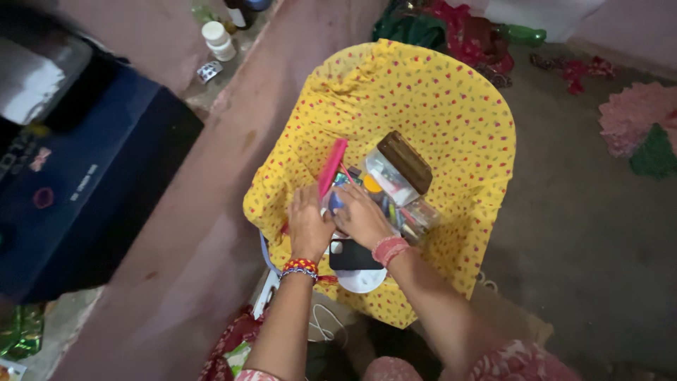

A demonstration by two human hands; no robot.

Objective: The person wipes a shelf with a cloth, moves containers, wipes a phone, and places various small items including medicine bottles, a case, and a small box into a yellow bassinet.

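Your left hand [307,224] and right hand [361,216] sit side by side, fingers curled down onto small items at mouth of clear plastic container [395,190] (whether either grip is clamped on anything, cannot tell). Container lies on chair [437,99] under yellow dotted cover, beside pink comb [331,166]. Brown wallet [404,161] rests atop container. Black phone [350,255] lies on white plate [361,281] below wrists.
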